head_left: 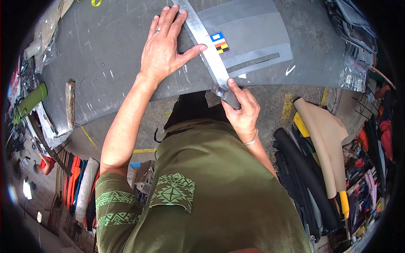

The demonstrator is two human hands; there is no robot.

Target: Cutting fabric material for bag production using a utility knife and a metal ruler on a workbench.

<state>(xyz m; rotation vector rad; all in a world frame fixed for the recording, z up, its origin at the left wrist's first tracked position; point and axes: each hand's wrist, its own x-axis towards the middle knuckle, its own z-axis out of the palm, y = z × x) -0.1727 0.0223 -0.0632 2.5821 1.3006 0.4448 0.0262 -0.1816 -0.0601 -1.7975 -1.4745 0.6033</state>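
Note:
A long metal ruler [213, 55] lies slantwise across the grey table, along the left side of a grey fabric panel [253, 31]. The panel has a slot near its near edge and a small multicoloured patch [219, 42] close to the ruler. My left hand [164, 46] rests flat with fingers stretched out; its fingertips reach toward the ruler's far part and its thumb tip touches the ruler. My right hand [242, 105] is closed round the dark block at the ruler's near end, by the table's front edge, with its index finger against the metal.
A rough stick [70, 105] and a rolled green piece [31, 102] lie at the table's left. Clear plastic [354, 71] hangs at its right corner. Fabric rolls [308, 173] stand at right, more rolls [86, 189] at left. Another person [45, 165] is far left.

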